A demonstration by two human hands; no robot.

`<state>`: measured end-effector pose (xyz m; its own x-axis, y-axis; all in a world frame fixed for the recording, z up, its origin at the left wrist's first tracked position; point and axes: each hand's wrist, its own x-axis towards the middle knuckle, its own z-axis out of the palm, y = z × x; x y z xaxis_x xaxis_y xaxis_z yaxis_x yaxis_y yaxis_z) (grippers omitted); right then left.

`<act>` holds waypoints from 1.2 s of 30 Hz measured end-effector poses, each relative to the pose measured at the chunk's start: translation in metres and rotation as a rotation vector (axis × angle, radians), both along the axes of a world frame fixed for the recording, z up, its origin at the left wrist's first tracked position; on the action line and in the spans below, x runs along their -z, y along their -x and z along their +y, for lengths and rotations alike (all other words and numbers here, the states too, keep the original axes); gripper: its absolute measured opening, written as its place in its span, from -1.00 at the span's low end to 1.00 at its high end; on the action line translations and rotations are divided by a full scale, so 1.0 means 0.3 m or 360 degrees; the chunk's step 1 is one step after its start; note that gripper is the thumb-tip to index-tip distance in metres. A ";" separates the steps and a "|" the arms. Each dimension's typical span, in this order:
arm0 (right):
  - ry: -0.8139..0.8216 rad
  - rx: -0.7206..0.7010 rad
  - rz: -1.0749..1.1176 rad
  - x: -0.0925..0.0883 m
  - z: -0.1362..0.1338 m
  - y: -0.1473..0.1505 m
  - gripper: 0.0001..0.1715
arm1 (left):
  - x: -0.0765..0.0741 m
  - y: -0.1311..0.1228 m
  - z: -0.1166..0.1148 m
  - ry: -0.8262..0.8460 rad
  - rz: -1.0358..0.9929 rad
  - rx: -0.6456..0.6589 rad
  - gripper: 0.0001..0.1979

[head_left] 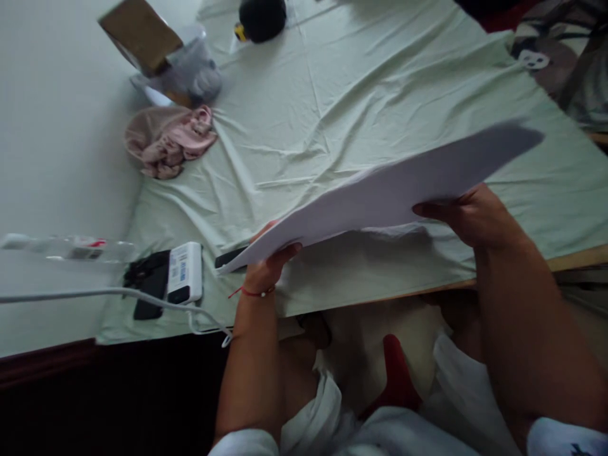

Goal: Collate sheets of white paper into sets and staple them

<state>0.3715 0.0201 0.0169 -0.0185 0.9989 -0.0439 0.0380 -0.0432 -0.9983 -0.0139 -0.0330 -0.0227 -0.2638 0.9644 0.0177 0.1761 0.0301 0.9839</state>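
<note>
Both hands hold a large white sheet of paper or card [394, 187] above a bed covered with a pale green sheet [361, 95]. My left hand [266, 266] grips its near left corner, fingers under it; a red string circles that wrist. My right hand [468, 215] is closed on the sheet's right underside. The white sheet tilts up toward the right and looks motion-blurred.
A white power bank [186, 272] and a black device [149, 282] lie at the bed's near left corner with a white cable [118, 292]. A pink cloth bundle [168, 139], a cardboard box with a plastic bag [161, 54] and a black object [261, 19] sit farther back.
</note>
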 end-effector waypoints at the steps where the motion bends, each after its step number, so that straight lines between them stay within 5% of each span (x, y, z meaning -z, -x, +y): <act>1: -0.0001 0.0009 -0.0036 0.003 0.001 -0.003 -0.66 | -0.006 -0.008 0.004 0.0010 0.0083 -0.0002 -0.54; 10: 0.0056 0.0042 0.0151 0.013 0.007 0.015 -0.64 | -0.070 -0.108 0.016 -0.0118 0.0065 0.0049 -0.39; 18: -0.0009 -0.0136 0.0191 0.004 -0.008 0.001 -0.65 | -0.011 -0.055 0.007 -0.0025 0.0010 0.0129 -0.29; 23: -0.0093 0.0072 0.0203 -0.007 -0.021 0.020 -0.58 | -0.036 -0.072 0.003 -0.0061 -0.0012 -0.0022 -0.38; 31: 0.0050 -0.0038 0.0115 -0.021 -0.021 0.036 -0.57 | -0.011 -0.027 0.031 -0.0013 0.0064 -0.0056 -0.46; 36: 0.0148 -0.0053 0.0006 -0.006 -0.015 0.029 -0.56 | 0.001 -0.004 0.037 0.0073 0.0162 0.0120 -0.59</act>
